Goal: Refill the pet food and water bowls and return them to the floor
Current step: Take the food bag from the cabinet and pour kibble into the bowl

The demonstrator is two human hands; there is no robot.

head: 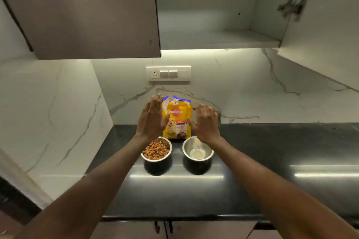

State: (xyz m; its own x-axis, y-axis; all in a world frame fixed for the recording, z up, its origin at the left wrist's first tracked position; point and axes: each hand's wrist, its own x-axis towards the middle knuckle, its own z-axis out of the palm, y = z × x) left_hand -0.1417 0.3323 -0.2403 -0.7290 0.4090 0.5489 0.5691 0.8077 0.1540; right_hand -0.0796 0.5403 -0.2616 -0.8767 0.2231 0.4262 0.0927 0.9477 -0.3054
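Note:
A yellow bag of dog food (177, 117) stands upright at the back of the black counter, its top torn. My left hand (151, 117) hovers just left of the bag, fingers spread, and my right hand (206, 122) hovers just right of it, fingers curled apart; neither grips it. In front of the bag stand two steel bowls. The left bowl (156, 151) holds brown kibble. The right bowl (197, 151) shows only its shiny bottom; whether there is water in it I cannot tell.
The black counter (272, 161) runs to the right, marble wall behind and at left. A switch plate (168, 73) sits above the bag. An overhead cabinet stands open, with its door (320, 35) at right; a closed brown door (87, 11) at left.

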